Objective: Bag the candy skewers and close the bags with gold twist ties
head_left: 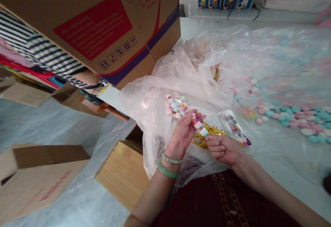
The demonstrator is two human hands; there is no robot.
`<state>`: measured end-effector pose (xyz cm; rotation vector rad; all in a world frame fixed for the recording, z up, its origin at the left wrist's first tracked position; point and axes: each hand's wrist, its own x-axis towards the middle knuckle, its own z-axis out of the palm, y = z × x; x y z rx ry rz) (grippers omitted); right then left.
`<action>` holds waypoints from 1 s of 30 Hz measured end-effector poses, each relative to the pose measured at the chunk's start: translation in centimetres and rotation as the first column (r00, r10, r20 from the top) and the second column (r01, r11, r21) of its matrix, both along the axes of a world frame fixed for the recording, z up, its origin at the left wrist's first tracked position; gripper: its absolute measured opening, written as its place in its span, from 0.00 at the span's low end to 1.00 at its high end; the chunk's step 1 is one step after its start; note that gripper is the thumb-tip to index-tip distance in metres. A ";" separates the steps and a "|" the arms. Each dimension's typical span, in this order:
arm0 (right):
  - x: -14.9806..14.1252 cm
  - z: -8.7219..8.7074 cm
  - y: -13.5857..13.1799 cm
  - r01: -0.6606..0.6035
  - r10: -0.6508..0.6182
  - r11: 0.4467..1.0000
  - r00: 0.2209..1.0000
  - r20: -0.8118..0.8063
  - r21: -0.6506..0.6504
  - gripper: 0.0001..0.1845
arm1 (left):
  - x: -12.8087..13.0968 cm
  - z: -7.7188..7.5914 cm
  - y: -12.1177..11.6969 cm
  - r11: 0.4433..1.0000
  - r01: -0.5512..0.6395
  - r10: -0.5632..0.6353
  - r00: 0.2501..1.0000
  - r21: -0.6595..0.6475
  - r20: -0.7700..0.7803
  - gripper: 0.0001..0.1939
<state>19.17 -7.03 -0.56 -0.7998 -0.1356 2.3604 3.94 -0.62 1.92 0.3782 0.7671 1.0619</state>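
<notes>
My left hand [183, 130], with a bead bracelet and a green bangle at the wrist, is closed around a small printed clear packet [197, 121]. Pink, white and blue round pieces show inside the packet's near end. Right at that end, my right hand [219, 147] is curled in a pinch; whatever its fingertips grip is too small to make out. Beneath the hands lies a bunch of gold twist ties [213, 130]. Another filled packet [178, 104] rests just beyond my left fingers. To the right lies a flat printed packet stack [234, 127].
A large cardboard box [144, 23] stands at the back left, with a person's striped sleeve [49, 52] behind it. Clear plastic sheeting [165, 78] covers much of the table. Loose pastel pieces [300, 116] spread at right. Open cartons [46, 175] sit on the floor.
</notes>
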 end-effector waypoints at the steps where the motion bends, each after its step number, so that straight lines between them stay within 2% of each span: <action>1: 0.0 -0.2 0.0 0.003 -0.004 1.000 1.000 -0.030 -0.020 0.09 | 0.0 -0.1 -0.1 1.000 0.007 -0.007 1.000 0.000 -0.004 0.16; 4: -0.1 -0.5 -0.1 0.049 -0.049 0.999 0.999 0.018 -0.010 0.10 | -0.1 -0.3 -0.2 0.999 0.037 -0.036 0.999 0.028 -0.026 0.15; 7: -0.4 -0.3 -0.6 0.117 -0.159 0.980 0.950 0.270 0.163 0.11 | -0.4 -0.2 0.0 0.998 0.065 -0.065 0.995 0.001 -0.075 0.12; 9: -0.5 0.1 -0.8 0.103 -0.272 0.936 0.819 0.505 0.337 0.11 | -0.8 0.1 0.2 0.997 0.052 -0.058 0.993 -0.063 -0.102 0.11; 11: -0.5 0.4 -1.0 -0.001 -0.372 0.882 0.613 0.697 0.472 0.10 | -1.0 0.6 0.6 0.992 0.027 -0.041 0.993 -0.125 -0.111 0.09; 13: -0.4 0.6 -1.0 -0.131 -0.447 0.832 0.418 0.791 0.539 0.09 | -1.1 0.9 0.9 0.987 -0.003 -0.015 0.994 -0.161 -0.112 0.09; 15: -0.3 0.7 -0.9 -0.241 -0.492 0.789 0.304 0.816 0.565 0.10 | -0.9 1.0 1.1 0.986 -0.065 0.048 0.993 -0.154 -0.112 0.08; 18: -0.2 0.5 -1.0 -0.365 -0.544 0.711 0.254 0.799 0.601 0.11 | -0.3 0.5 1.1 0.983 -0.148 0.138 0.986 -0.109 -0.092 0.06; 21: -0.2 0.3 -1.4 -0.473 -0.653 0.609 0.155 0.741 0.636 0.07 | 0.1 0.0 0.9 0.985 -0.147 0.140 0.987 -0.085 -0.079 0.04; 23: -0.3 0.3 -1.7 -0.516 -0.703 0.575 0.085 0.706 0.635 0.06 | 0.3 -0.3 0.8 0.987 -0.140 0.133 0.987 -0.081 -0.088 0.04; 25: -0.3 0.4 -1.9 -0.504 -0.708 0.585 0.065 0.703 0.635 0.07 | 0.4 -0.4 0.7 0.990 -0.119 0.112 0.990 -0.082 -0.087 0.03; 27: -0.4 0.8 -1.8 -0.435 -0.666 0.639 0.100 0.739 0.635 0.08 | 0.4 -0.4 0.7 0.993 -0.091 0.086 0.994 -0.071 -0.066 0.03; 29: -0.5 1.1 -1.6 -0.303 -0.554 0.742 0.226 0.801 0.598 0.08 | 0.4 -0.4 0.7 0.997 -0.062 0.061 0.997 -0.038 -0.040 0.05; 30: -0.6 1.1 -1.4 -0.211 -0.480 0.800 0.336 0.810 0.562 0.09 | 0.4 -0.4 0.7 0.998 -0.054 0.053 0.998 -0.018 -0.031 0.07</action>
